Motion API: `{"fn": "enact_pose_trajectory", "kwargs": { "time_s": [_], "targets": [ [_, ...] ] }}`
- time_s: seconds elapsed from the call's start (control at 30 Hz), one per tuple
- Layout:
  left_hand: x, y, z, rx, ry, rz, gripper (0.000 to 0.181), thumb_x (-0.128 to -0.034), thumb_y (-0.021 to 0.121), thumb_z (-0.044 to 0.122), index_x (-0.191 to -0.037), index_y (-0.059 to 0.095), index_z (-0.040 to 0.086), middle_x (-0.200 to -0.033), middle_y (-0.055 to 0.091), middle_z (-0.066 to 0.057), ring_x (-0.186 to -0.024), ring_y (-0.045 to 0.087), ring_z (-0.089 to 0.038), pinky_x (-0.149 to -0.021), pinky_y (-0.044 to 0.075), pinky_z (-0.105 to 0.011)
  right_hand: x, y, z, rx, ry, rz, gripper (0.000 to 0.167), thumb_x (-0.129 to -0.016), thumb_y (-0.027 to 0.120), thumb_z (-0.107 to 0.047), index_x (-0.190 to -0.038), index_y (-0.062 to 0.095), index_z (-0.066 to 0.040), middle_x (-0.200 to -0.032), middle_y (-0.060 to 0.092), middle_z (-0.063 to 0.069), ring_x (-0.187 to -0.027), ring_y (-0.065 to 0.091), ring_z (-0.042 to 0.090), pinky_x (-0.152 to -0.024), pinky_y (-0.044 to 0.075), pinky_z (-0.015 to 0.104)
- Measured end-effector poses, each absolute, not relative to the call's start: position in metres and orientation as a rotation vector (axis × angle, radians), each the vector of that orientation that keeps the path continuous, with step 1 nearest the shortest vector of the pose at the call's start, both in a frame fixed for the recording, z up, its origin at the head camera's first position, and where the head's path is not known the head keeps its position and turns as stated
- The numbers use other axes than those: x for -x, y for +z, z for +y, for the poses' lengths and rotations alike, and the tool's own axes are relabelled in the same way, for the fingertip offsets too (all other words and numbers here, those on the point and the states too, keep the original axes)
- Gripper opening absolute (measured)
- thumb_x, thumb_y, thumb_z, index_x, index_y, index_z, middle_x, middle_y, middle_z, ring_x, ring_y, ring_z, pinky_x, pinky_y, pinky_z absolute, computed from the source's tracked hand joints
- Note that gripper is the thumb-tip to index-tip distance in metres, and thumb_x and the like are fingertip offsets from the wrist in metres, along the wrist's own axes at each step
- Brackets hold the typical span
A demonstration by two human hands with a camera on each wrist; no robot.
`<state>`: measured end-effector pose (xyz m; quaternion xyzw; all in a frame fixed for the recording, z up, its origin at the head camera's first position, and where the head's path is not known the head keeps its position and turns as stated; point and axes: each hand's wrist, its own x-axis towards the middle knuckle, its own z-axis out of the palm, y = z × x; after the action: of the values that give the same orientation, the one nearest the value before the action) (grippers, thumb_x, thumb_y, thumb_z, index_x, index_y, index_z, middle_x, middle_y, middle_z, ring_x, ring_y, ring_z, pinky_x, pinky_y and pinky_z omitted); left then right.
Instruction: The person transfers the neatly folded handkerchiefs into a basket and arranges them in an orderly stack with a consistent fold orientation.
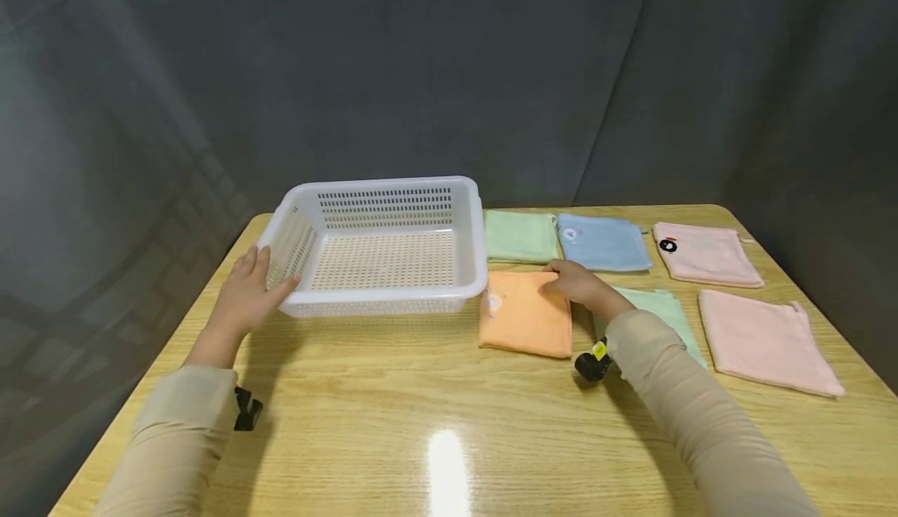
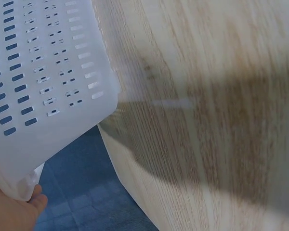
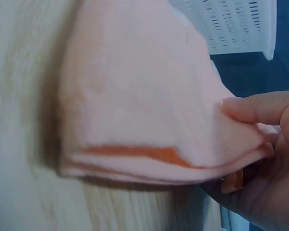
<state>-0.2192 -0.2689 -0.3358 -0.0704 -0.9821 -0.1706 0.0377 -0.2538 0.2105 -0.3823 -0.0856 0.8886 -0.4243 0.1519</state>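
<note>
A white perforated plastic basket [image 1: 379,295] sits at the back left of the table, with nothing inside. My left hand [image 1: 245,295] grips its left rim near the front corner; the left wrist view shows the fingertips [image 2: 40,202] curled at the rim. A folded orange hand towel [image 1: 529,318] lies right of the basket. My right hand [image 1: 578,285] pinches that towel's right back corner. In the right wrist view, the thumb [image 3: 255,108] presses on top of the towel's folded layers, the other fingers are partly hidden below, and the near edge shows an orange fold.
Behind the orange towel lie a folded green towel [image 1: 521,238] and a blue one [image 1: 605,244]. Another green towel [image 1: 662,314] is partly under my right forearm. Two pink towels, one at the back [image 1: 708,254] and one in front [image 1: 768,341], lie farther right on the wooden table [image 1: 365,400].
</note>
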Motion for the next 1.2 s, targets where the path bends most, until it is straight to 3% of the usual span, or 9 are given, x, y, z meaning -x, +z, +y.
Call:
{"fn": "enact_pose_trajectory", "kwargs": {
  "time_s": [0.13, 0.5, 0.73, 0.9, 1.03, 1.2],
  "targets": [
    [0.22, -0.335, -0.268, 0.213, -0.524, -3.035, 0.085, -0.0859, 0.03, 0.054, -0.133, 0.003, -0.012, -0.137, -0.002, -0.031, -0.122, 0.001, -0.048, -0.093, 0.009, -0.059, 0.252, -0.38, 0.214, 0.284, -1.235, 2.502, 0.02, -0.083, 0.054, -0.01, -0.096, 0.048, 0.004, -0.091, 0.047, 0.014, -0.075, 0.041, 0.023, -0.064, 0.035, 0.033],
    [0.222, -0.33, -0.266, 0.201, -0.527, -3.064, 0.089, -0.0854, 0.03, 0.055, -0.131, -0.001, -0.015, -0.136, -0.005, -0.033, -0.122, 0.001, -0.048, -0.093, 0.01, -0.059, 0.248, -0.367, 0.215, 0.397, -1.308, 2.389, 0.025, -0.084, 0.053, -0.007, -0.105, 0.051, 0.006, -0.097, 0.054, 0.016, -0.075, 0.051, 0.02, -0.065, 0.044, 0.032],
    [0.221, -0.328, -0.265, 0.21, -0.515, -3.045, 0.089, -0.0855, 0.031, 0.054, -0.13, 0.002, -0.017, -0.135, -0.002, -0.035, -0.12, 0.004, -0.05, -0.093, 0.011, -0.058, 0.244, -0.357, 0.211, 0.445, -1.373, 2.388, 0.023, -0.081, 0.056, -0.004, -0.102, 0.054, 0.007, -0.094, 0.056, 0.016, -0.074, 0.054, 0.021, -0.065, 0.046, 0.033],
    [0.22, -0.327, -0.266, 0.213, -0.51, -3.072, 0.089, -0.0856, 0.03, 0.054, -0.13, 0.0, -0.017, -0.135, -0.005, -0.035, -0.121, 0.002, -0.05, -0.094, 0.01, -0.058, 0.243, -0.354, 0.211, 0.435, -1.386, 2.433, 0.022, -0.081, 0.056, -0.003, -0.101, 0.055, 0.005, -0.101, 0.053, 0.019, -0.078, 0.053, 0.025, -0.064, 0.046, 0.034],
    [0.219, -0.328, -0.268, 0.21, -0.508, -3.094, 0.09, -0.0855, 0.029, 0.055, -0.13, -0.001, -0.016, -0.135, -0.007, -0.034, -0.121, 0.0, -0.049, -0.094, 0.009, -0.058, 0.24, -0.353, 0.212, 0.457, -1.362, 2.502, 0.025, -0.082, 0.057, -0.007, -0.104, 0.055, 0.004, -0.111, 0.049, 0.021, -0.093, 0.049, 0.03, -0.07, 0.045, 0.036],
    [0.218, -0.33, -0.269, 0.215, -0.505, -3.095, 0.09, -0.0854, 0.029, 0.055, -0.13, -0.002, -0.016, -0.135, -0.007, -0.034, -0.121, 0.0, -0.049, -0.093, 0.01, -0.058, 0.235, -0.35, 0.215, 0.444, -1.406, 2.542, 0.026, -0.082, 0.058, -0.01, -0.104, 0.056, 0.005, -0.112, 0.048, 0.022, -0.081, 0.049, 0.028, -0.059, 0.045, 0.038]
  ]
}}
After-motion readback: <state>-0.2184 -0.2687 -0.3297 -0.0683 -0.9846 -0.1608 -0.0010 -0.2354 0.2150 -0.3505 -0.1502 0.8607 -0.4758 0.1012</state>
